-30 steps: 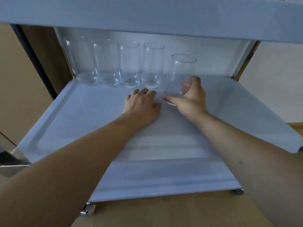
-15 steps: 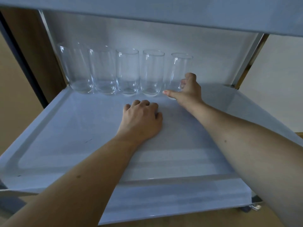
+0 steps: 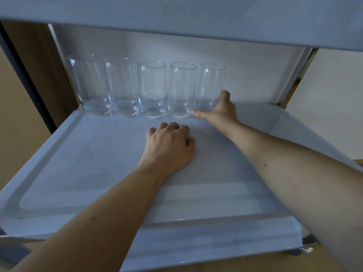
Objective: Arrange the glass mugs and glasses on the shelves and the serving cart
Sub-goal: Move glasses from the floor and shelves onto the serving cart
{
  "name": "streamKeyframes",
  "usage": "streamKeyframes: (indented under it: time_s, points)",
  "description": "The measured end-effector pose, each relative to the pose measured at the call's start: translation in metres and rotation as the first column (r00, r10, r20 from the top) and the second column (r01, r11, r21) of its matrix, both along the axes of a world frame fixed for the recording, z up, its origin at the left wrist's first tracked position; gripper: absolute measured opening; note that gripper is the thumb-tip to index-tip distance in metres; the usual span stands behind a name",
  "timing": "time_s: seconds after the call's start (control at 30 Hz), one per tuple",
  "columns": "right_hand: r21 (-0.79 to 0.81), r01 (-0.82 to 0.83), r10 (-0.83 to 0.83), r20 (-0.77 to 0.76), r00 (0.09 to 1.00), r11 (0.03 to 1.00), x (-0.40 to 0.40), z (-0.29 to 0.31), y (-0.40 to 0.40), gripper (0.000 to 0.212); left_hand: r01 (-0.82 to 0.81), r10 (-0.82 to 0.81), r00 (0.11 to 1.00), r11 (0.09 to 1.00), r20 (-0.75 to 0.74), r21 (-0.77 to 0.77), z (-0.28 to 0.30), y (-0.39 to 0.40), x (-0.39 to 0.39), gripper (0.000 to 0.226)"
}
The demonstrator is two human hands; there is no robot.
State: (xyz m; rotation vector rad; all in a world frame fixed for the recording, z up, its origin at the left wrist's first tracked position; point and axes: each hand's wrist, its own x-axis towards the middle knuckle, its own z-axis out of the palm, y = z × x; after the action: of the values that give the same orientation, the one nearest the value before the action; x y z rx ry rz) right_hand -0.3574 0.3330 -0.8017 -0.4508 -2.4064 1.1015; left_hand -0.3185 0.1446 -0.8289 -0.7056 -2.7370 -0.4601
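Several clear tall glasses stand upright in a row along the back of the serving cart's lower tray (image 3: 64,167). My right hand (image 3: 221,110) grips the rightmost glass (image 3: 211,85) low down, thumb in front near its base and fingers behind it. That glass stands on the tray right beside its neighbour (image 3: 181,89). My left hand (image 3: 170,148) rests knuckles-up on the tray in front of the row, fingers curled under, holding nothing.
The cart's upper shelf (image 3: 176,14) overhangs the row closely. A metal post (image 3: 298,73) rises at the back right and a caster (image 3: 306,249) shows at the front right. The raised tray rim runs along the left and front. Wooden floor lies below.
My right hand has pushed the glass back and to the far end of the row, where it now stands upright. The left hand stayed on the tray, fingers curling under.
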Motion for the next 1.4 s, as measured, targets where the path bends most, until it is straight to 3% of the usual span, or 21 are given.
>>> streamKeyframes:
  time_s: [0.23, 0.4, 0.63, 0.83, 1.03, 1.17, 1.4]
  points:
    - [0.118, 0.058, -0.070, 0.100, 0.993, 0.991, 0.035, 0.004, -0.010, 0.076, 0.001, -0.001, 1.000, 1.000, 0.029, -0.006, 0.004, -0.001, 0.003, 0.034]
    - [0.213, -0.003, -0.025, 0.126, 0.992, 0.977, 0.064, 0.000, -0.021, 0.080, -0.018, 0.018, 0.999, 1.000, 0.044, 0.005, 0.009, -0.002, 0.008, 0.035]
    - [0.290, -0.107, 0.063, 0.157, 0.985, 0.951, 0.121, -0.004, -0.027, 0.067, -0.068, 0.070, 0.988, 0.997, 0.138, -0.019, 0.020, -0.010, 0.037, 0.037]
    - [0.342, -0.171, 0.026, 0.391, 0.920, 0.924, 0.176, 0.021, -0.035, 0.063, -0.086, 0.090, 0.956, 0.996, 0.278, -0.026, 0.054, -0.026, 0.089, 0.048]
    - [0.228, -0.241, 0.083, 0.540, 0.838, 0.943, 0.239, 0.084, -0.055, 0.069, -0.011, 0.052, 0.899, 0.995, 0.435, -0.096, 0.120, -0.044, 0.140, 0.054]
    - [0.096, -0.193, 0.095, 0.611, 0.786, 0.976, 0.283, 0.146, -0.066, 0.070, 0.040, 0.011, 0.850, 0.996, 0.527, -0.084, 0.181, -0.061, 0.174, 0.059]
    - [0.028, -0.094, 0.055, 0.637, 0.769, 0.995, 0.349, 0.272, -0.088, 0.069, 0.092, -0.042, 0.794, 0.995, 0.606, -0.050, 0.305, -0.077, 0.241, 0.058]
